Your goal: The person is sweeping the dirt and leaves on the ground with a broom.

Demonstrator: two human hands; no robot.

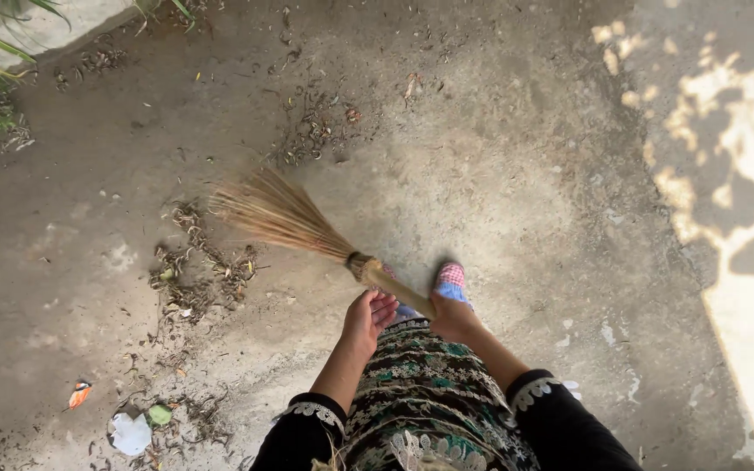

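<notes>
Right hand [454,319] wraps the broom [307,228] handle | left hand [366,319] loose, fingers half open, beside it | keep bristles low, push dry leaves [198,277] on left into one pile

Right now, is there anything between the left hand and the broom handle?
Nothing visible. The left hand is open just below the broom handle, with only bare air between; the right hand grips the handle's end.

Grey concrete ground [517,157] with scattered dry leaf litter [194,279], white scrap [129,433]
</notes>
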